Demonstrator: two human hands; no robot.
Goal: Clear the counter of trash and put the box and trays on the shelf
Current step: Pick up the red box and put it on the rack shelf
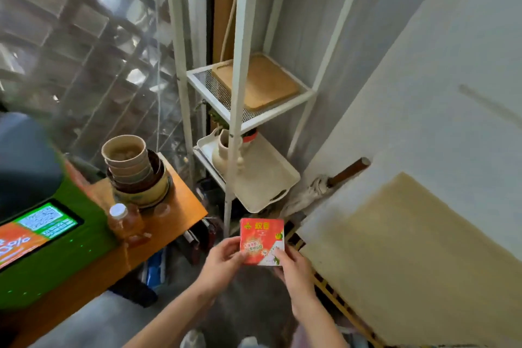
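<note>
Both hands grasping a red box [262, 240]: left hand [226, 257] on its left edge, right hand [293, 268] at its lower right corner. Beyond the hands, white shelf [240, 121] holding a wooden tray [262, 79] and a white tray [265, 175].

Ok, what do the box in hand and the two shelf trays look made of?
Red box: looks like printed cardboard, slightly glossy, with flat faces. Upper tray: apparently wood or bamboo, tan and matte. Lower tray: cream, smooth with moulded handles; likely plastic, possibly enamelled metal.
</note>
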